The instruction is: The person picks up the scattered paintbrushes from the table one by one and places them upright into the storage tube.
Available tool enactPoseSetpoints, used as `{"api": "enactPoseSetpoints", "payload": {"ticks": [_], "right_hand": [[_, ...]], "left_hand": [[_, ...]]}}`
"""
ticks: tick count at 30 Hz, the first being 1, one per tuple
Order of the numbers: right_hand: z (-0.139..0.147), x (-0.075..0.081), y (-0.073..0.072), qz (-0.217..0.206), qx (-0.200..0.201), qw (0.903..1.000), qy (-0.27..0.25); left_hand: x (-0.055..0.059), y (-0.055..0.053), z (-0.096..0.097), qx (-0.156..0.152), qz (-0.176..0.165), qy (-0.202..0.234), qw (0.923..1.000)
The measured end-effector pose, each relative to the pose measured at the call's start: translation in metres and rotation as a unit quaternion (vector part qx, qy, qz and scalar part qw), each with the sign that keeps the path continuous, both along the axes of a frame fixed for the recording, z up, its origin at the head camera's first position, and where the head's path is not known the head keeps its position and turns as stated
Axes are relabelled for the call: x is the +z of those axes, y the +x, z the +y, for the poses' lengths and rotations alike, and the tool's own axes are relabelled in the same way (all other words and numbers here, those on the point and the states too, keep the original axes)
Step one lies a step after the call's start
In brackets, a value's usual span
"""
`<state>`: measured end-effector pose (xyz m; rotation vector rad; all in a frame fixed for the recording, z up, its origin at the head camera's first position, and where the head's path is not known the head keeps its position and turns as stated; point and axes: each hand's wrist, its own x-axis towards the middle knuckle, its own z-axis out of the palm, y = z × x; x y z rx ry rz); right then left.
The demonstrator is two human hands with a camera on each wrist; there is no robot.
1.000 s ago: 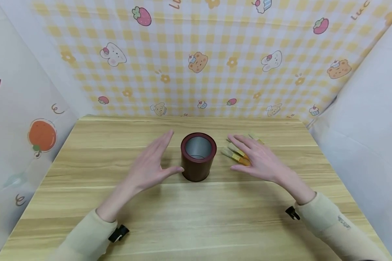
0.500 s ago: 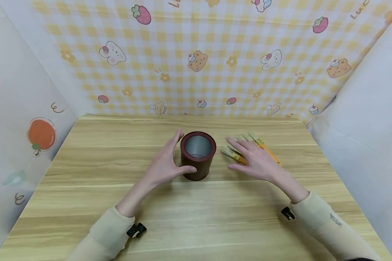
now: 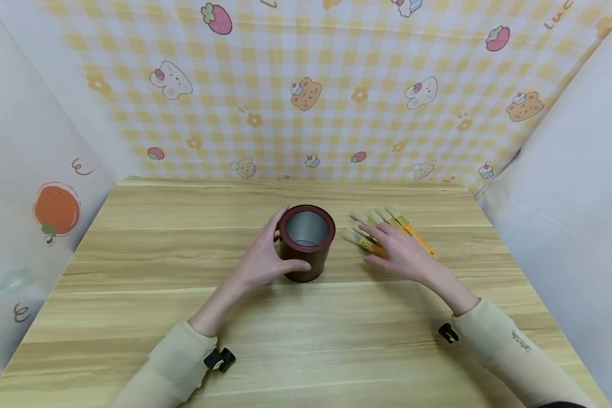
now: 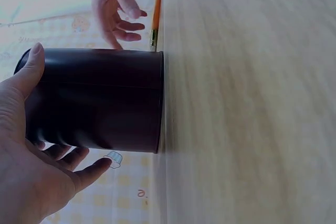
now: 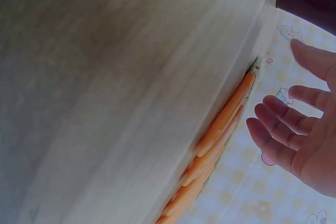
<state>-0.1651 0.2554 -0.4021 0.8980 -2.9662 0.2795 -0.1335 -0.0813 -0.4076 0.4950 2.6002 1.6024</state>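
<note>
Around can (image 3: 313,256), L hand (image 3: 259,262) (prev. just beside)

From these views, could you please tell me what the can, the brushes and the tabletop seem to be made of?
Can: probably metal, satin dark brown outside, since its grey inside has a sheen.
Brushes: smooth orange handles, painted wood or plastic; shiny gold-coloured bands, likely metal; pale bristles, natural or synthetic unclear.
Tabletop: wood-look, perhaps laminate, judging by its striped grain.
</note>
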Motion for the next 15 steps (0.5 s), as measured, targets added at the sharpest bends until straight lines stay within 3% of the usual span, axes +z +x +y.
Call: {"api": "enactPoseSetpoints", "payload": {"ticks": [9,15], "right_hand": [[-0.0004,-0.0065,-0.0051,-0.014,0.016,0.9998,0.003],[-0.0008,-0.0091,-0.0074,-0.013,0.017,0.9998,0.007]], "left_hand": [[-0.0037,-0.0018,0.0017,-0.011,-0.001,0.033,0.9994],[-0.0036,-0.0016,0.0022,-0.007,-0.004,0.031,0.9995]]}}
